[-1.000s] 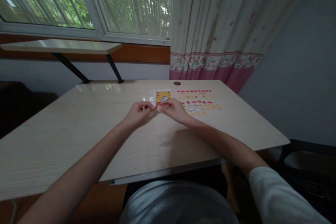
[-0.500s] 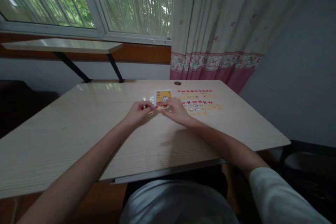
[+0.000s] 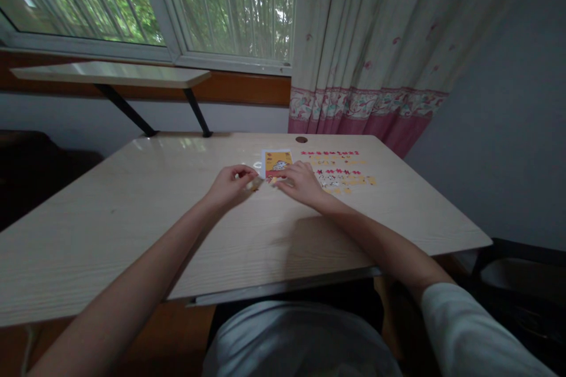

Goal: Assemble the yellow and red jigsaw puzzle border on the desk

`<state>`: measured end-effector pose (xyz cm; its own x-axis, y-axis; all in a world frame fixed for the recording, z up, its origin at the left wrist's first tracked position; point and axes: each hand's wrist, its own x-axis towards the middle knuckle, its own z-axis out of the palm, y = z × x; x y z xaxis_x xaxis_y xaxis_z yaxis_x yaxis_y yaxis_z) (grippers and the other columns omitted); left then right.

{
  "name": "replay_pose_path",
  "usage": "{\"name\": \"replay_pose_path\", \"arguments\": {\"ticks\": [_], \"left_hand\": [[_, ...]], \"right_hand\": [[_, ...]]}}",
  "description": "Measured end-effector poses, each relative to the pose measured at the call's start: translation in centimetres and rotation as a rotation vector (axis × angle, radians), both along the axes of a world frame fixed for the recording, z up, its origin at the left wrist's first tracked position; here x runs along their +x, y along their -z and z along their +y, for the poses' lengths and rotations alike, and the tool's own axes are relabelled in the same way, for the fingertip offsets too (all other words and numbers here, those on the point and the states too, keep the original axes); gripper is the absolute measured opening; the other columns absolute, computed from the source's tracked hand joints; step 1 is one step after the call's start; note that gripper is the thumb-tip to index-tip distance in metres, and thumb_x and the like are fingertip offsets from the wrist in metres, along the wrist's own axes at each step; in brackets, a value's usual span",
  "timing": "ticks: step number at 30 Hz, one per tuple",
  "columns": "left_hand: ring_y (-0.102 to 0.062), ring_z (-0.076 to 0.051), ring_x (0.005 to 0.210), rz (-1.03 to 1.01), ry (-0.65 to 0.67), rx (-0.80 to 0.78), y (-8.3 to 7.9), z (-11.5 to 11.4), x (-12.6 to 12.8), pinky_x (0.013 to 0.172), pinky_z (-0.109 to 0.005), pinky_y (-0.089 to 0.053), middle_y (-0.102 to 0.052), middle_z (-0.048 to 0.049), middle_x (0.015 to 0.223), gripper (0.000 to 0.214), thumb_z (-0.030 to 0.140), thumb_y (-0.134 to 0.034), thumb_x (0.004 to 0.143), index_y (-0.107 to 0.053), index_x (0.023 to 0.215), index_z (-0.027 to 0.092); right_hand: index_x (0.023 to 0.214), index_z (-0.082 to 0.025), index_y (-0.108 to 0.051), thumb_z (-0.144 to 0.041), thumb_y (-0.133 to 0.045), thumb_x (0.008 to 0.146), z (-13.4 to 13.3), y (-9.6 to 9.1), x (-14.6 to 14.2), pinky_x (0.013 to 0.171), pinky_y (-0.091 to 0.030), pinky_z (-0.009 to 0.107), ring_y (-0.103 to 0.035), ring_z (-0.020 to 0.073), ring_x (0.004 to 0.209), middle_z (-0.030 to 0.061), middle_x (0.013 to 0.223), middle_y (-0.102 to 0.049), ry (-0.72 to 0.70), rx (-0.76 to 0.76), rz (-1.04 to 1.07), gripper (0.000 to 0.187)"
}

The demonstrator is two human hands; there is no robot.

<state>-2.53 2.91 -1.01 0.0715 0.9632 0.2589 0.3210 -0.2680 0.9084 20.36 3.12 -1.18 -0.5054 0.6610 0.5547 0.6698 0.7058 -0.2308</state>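
Note:
A small picture card [image 3: 279, 160], yellow with a white cartoon animal and a pale border, lies flat on the desk. Close to its lower left corner is my left hand [image 3: 230, 184], thumb and forefinger pinched; what they hold is too small to make out. A small yellowish piece [image 3: 255, 187] shows beneath those fingers. My right hand [image 3: 303, 182] covers the card's lower right part, its thumb and fingers closed around a small reddish and yellow jigsaw piece [image 3: 270, 180] at the card's lower edge. The two hands' fingertips are a little apart.
Rows of small jigsaw pieces lie right of the card: a red row [image 3: 329, 153] at the back, another red row [image 3: 345, 172] nearer, and yellow and white pieces [image 3: 358, 179]. A raised shelf [image 3: 115, 73] stands at the desk's back left. A round cable hole [image 3: 301, 139] sits behind the card.
My fingertips have moved slightly apart, the left ones drawing away from the small piece between the hands. The view has shifted a little.

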Motion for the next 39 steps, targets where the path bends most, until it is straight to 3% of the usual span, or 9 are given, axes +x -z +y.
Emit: {"name": "replay_pose_path", "arguments": {"ticks": [9, 13, 17, 22, 39], "left_hand": [[-0.055, -0.016, 0.060, 0.140, 0.003, 0.043, 0.5, 0.1, -0.5, 0.053, -0.026, -0.037, -0.069, -0.0067, 0.068, 0.023, 0.038, -0.064, 0.075, -0.072, 0.075, 0.017], [-0.055, -0.016, 0.061, 0.164, 0.002, 0.046, 0.5, -0.1, -0.4, 0.053, -0.026, -0.037, -0.069, -0.0073, 0.069, 0.023, 0.038, -0.063, 0.076, -0.071, 0.075, 0.017], [-0.053, -0.015, 0.059, 0.164, -0.017, 0.046, 0.9, 0.1, -0.6, 0.053, -0.026, -0.037, -0.069, -0.0069, 0.069, 0.022, 0.037, -0.062, 0.077, -0.071, 0.077, 0.017], [-0.056, -0.017, 0.062, 0.156, 0.003, 0.049, 1.0, 0.2, -0.8, 0.054, -0.026, -0.038, -0.070, -0.0074, 0.071, 0.021, 0.036, -0.063, 0.075, -0.071, 0.078, 0.017], [-0.052, -0.016, 0.059, 0.176, -0.017, 0.065, 0.8, 0.1, -0.6, 0.053, -0.026, -0.036, -0.068, -0.0060, 0.067, 0.019, 0.036, -0.063, 0.076, -0.072, 0.075, 0.019]], "right_hand": [[0.096, -0.021, -0.075, -0.038, -0.065, 0.086, 2.6, -0.9, 4.2, 0.088, -0.034, 0.036, -0.056, 0.0212, 0.092, 0.0067, 0.092, -0.072, 0.047, -0.103, -0.044, 0.023], [0.091, -0.020, -0.076, -0.035, -0.064, 0.084, 2.8, -1.3, 5.6, 0.084, -0.036, 0.034, -0.058, 0.0192, 0.084, 0.0049, 0.085, -0.073, -0.041, -0.174, -0.129, 0.020], [0.086, -0.020, -0.077, -0.034, -0.067, 0.080, 2.6, -1.9, 6.4, 0.074, -0.040, 0.028, -0.061, 0.0168, 0.077, 0.0041, 0.081, -0.072, -0.167, -0.340, -0.186, 0.019], [0.087, -0.019, -0.078, -0.033, -0.069, 0.076, 2.1, -2.3, 6.6, 0.070, -0.043, 0.025, -0.063, 0.0152, 0.075, 0.0040, 0.081, -0.072, -0.225, -0.474, -0.224, 0.019], [0.073, -0.015, -0.068, -0.015, -0.064, 0.070, 1.4, -1.7, 5.8, 0.063, -0.041, 0.022, -0.058, 0.0114, 0.066, 0.0012, 0.071, -0.067, -0.192, -0.610, -0.044, 0.005]]}}
